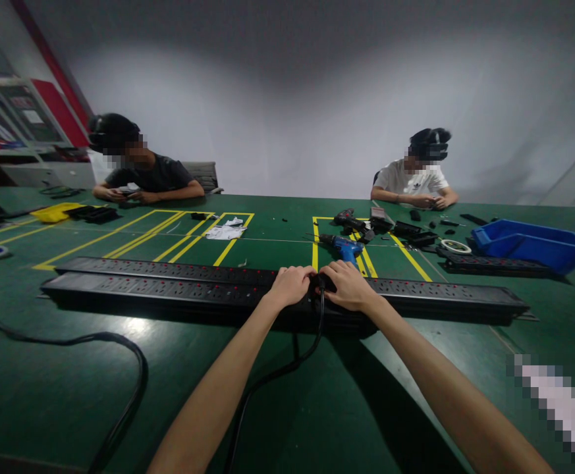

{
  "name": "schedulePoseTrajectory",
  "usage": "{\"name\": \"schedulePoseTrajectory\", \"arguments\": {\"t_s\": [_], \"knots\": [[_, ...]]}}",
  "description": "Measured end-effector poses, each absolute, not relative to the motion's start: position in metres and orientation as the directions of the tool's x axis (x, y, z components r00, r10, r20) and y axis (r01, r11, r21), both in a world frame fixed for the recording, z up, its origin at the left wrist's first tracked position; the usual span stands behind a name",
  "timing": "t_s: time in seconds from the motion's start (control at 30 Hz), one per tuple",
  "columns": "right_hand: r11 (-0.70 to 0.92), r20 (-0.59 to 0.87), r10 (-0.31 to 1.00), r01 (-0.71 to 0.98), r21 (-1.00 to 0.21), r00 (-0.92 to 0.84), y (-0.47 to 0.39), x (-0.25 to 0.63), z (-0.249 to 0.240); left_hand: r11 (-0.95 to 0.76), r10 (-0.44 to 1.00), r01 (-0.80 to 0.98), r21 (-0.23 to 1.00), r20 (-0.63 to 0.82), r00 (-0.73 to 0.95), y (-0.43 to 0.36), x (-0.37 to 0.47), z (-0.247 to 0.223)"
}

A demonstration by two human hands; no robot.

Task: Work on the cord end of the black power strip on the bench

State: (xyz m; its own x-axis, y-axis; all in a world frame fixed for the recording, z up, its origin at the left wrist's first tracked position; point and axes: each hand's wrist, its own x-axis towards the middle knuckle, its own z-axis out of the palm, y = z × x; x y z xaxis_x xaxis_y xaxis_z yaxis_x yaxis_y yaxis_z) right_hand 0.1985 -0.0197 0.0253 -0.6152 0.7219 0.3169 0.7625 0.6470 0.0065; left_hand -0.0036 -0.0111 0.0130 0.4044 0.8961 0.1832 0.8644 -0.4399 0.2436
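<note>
Two long power strips (168,289) lie side by side across the table (415,408), and the left hand (291,284) and right hand (349,284) rest together on the nearer one at its middle, where a cable (287,368) drops toward the near edge. Just behind the hands lies a drill (342,247), with a bin (534,245) far to the right and another cable (94,342) (a loose loop) at near left. Two people sit at the far side, one at left (143,172) and one at right (418,176).
</note>
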Motion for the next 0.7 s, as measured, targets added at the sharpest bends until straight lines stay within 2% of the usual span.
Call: {"name": "schedulePoseTrajectory", "arguments": {"t_s": [0.1,0.23,0.5,0.7], "knots": [[0.653,0.236,0.707,0.743,0.147,-0.667,-0.017,0.191,0.035,-0.441,0.896,0.864,0.244,0.177,0.408,-0.009,-0.004,0.012],[0.656,0.177,0.697,0.717,0.235,-0.695,-0.007,0.177,0.040,-0.427,0.903,0.876,0.226,0.168,0.396,-0.008,-0.005,0.011],[0.599,0.161,0.752,0.765,0.236,-0.639,0.002,0.174,0.031,-0.437,0.898,0.866,0.245,0.177,0.403,-0.008,-0.005,0.011],[0.601,0.084,0.767,0.759,0.250,-0.636,0.006,0.173,0.034,-0.445,0.894,0.855,0.266,0.182,0.409,-0.006,-0.007,0.009]]}}
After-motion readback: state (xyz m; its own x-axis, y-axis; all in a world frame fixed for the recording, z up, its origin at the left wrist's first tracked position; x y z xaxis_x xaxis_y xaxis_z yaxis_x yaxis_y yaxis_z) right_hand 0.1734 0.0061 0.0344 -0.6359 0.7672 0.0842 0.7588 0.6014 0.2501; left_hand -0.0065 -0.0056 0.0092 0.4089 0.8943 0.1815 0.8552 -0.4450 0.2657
